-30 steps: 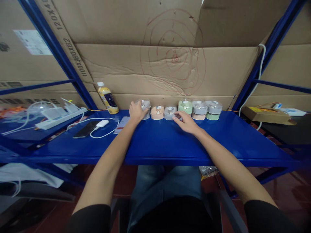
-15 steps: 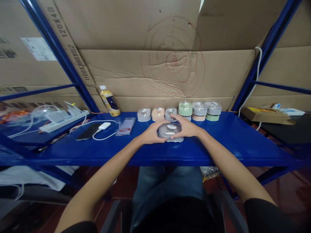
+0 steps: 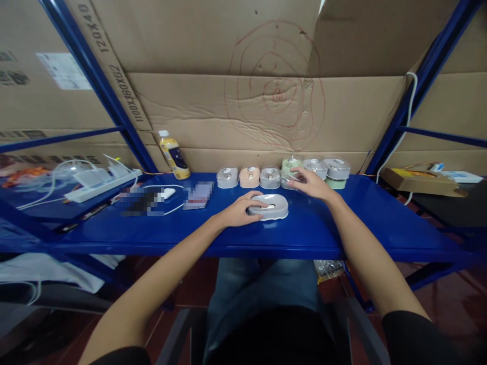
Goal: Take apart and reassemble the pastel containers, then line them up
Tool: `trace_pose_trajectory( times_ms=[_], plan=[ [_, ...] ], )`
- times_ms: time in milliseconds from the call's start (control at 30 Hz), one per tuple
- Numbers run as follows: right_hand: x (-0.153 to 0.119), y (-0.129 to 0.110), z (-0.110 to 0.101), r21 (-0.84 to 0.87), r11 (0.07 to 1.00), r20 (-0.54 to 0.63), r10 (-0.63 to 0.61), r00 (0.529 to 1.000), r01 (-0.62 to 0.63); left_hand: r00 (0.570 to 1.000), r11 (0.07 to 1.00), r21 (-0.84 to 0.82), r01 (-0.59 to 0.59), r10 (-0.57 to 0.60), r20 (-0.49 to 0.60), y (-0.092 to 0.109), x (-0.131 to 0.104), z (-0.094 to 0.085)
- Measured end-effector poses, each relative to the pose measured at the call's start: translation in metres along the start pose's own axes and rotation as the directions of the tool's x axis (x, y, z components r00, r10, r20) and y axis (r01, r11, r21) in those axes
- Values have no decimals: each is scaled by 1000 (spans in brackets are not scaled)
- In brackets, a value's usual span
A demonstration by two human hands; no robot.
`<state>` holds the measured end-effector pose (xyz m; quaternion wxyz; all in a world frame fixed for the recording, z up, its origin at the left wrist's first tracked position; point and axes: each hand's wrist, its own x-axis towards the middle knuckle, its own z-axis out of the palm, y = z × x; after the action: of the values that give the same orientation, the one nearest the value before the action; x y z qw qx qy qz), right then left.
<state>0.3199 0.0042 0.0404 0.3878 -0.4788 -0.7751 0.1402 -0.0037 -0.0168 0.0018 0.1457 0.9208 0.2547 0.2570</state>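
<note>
A grey oval case [image 3: 272,206] with a clear lid lies on the blue shelf [image 3: 266,233] in front of me. My left hand [image 3: 240,211] rests on its left side, fingers over the lid. My right hand [image 3: 312,184] reaches to the back row, fingers spread at the green case [image 3: 291,164] and a part-hidden case under it. Along the cardboard wall stand a grey case [image 3: 227,177], a peach case [image 3: 249,176] and another grey case [image 3: 270,178], then stacked cases [image 3: 336,169] at the right.
A yellow drink bottle [image 3: 173,156] leans at the back left. A white charger with cable [image 3: 167,193] and two blurred flat items [image 3: 198,195] lie left of my hands. A power strip [image 3: 102,184] sits far left, a flat cardboard box [image 3: 413,180] far right.
A second ago both hands were at the back row. Then they held a grey case at mid-shelf. Now the left hand stays on it and the right hand has gone back to the row.
</note>
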Motion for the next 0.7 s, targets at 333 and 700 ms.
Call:
trace_pose_trajectory(
  times_ms=[333,700],
  plan=[
    [0,-2,0,40,999,-30,36,999,-35,948,988,-14,151,-149,-281,-11,1,-11],
    [7,18,9,159,983,29,93,995,-97,929,950,56,306,-285,-236,-25,-4,-24]
  ],
)
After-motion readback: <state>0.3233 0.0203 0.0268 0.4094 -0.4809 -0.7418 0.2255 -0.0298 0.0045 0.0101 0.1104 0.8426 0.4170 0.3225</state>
